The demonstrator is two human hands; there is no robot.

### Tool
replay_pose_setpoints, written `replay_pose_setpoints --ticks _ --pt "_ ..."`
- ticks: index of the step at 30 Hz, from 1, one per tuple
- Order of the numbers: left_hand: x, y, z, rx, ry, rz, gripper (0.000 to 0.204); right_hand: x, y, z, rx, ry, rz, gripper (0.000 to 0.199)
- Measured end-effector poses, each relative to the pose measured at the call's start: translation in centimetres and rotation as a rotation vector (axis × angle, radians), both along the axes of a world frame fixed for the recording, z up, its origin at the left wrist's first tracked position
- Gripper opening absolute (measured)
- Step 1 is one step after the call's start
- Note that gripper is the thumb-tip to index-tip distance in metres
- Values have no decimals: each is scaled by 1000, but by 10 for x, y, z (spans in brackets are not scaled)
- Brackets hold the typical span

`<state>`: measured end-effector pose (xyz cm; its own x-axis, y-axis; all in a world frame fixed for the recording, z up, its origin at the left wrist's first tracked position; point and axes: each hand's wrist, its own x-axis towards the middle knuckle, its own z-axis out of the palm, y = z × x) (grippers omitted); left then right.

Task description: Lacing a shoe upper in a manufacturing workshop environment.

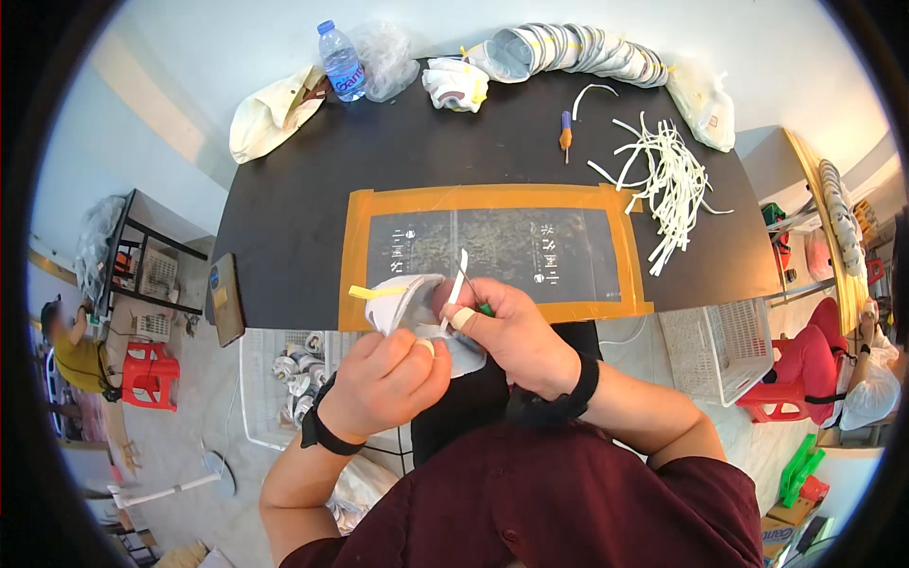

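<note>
White piece (388, 303) being pinched by left hand (386, 375) at near edge of taped panel (502, 246); strip (455, 287), green-handled tool (485, 309) by right hand (516, 333); threading seemingly being done; steady pull likely being called for next.

The table (284, 208) leaves passage at left; white strips (674, 180) and a slim tool (566, 139) obstruct its right.

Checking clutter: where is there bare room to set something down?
Bare black tabletop lies left of the orange-taped rectangular mat and between it and the clear plastic bottle. Crowded: back right, with thin white strips, and the back edge, with nested whitish pieces.
</note>
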<state>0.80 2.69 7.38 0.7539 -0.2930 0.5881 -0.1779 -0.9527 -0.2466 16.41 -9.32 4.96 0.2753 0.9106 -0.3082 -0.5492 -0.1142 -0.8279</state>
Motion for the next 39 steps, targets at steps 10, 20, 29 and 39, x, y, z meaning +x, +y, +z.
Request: replay_pose_setpoints --ticks 10,20,29,39 --pt "-3 7 4 -546 53 215 29 18 -23 8 349 -599 -277 18" --pt "-8 15 -13 -2322 209 80 16 16 -20 -13 349 -546 -21 16" --pt "-13 11 -26 -2448 450 160 19 15 -18 6 61 -964 397 32" --pt "-14 8 -33 -2503 367 47 24 33 -18 6 77 -550 405 16"
